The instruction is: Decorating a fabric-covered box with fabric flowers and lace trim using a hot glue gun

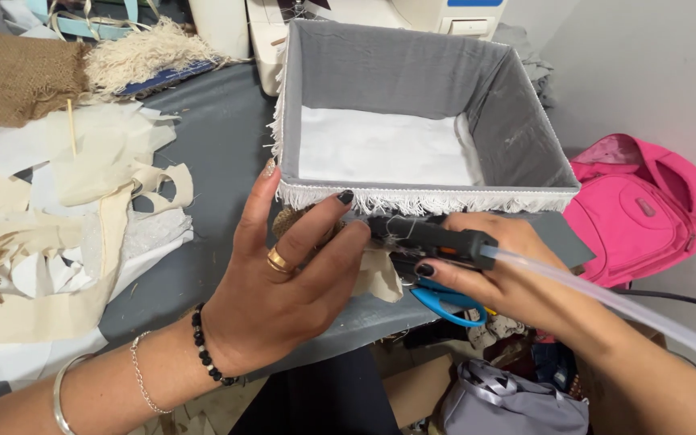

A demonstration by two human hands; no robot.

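At twelve o'clock, behind my fabric box, the white sewing machine [380, 14] carries a small blue rectangular label [475, 3] at its top edge, cut off by the frame, and just below it a pale cream rectangular plate [469, 26]. I see no packages, signs or screens.

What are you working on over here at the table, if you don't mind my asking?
A person is at a table with a grey fabric-lined box trimmed with white fringe along its near rim. The left hand presses against the box's near side, fingertips at the fringe. The right hand holds a black glue gun with a clear glue stick in its back, nozzle pointed at that same side. Blue scissors lie under the right hand, and fabric scraps cover the table's left.
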